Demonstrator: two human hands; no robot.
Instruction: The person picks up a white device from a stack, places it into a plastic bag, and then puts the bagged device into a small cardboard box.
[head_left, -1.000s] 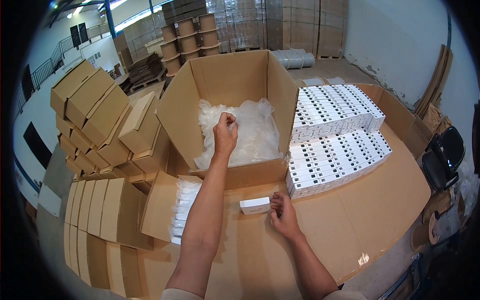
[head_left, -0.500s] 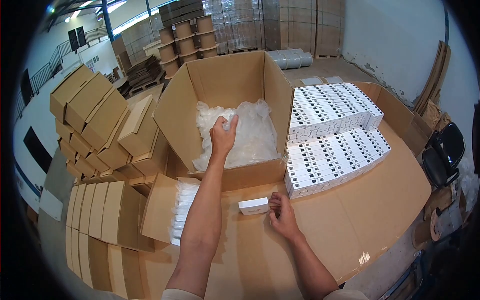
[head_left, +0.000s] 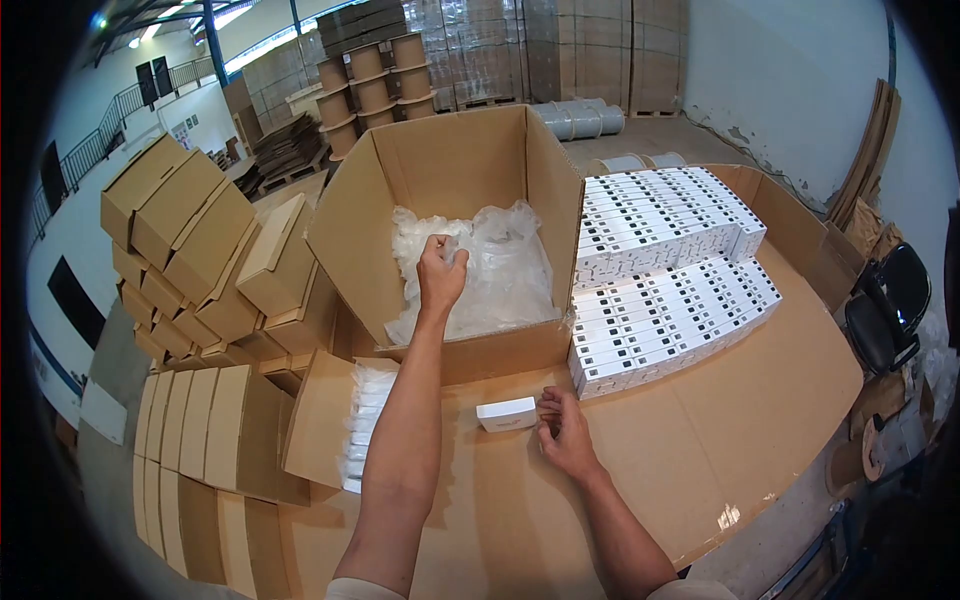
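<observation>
My left hand (head_left: 442,272) reaches into the large open cardboard box (head_left: 460,350), its thumb and fingers pinched on a plastic bag among the clear plastic bags (head_left: 505,260) inside. On the cardboard-covered table (head_left: 690,440), a small white box (head_left: 507,414) lies in front of the large box. Right beside its right end is my right hand (head_left: 566,428), fingers curled and apart, holding nothing. A smaller open carton (head_left: 318,415) at the left holds a row of plastic-wrapped items (head_left: 366,420), partly hidden by my left forearm.
Stacked white boxes (head_left: 675,300) stand to the right of the large box. Brown cartons (head_left: 195,240) are piled at the left, with more cartons (head_left: 215,420) below them. A black chair (head_left: 885,305) is at the far right.
My left thumb and fingers have closed together on the plastic, and the hand has shifted slightly down. My right hand and the small white box have stayed in place.
</observation>
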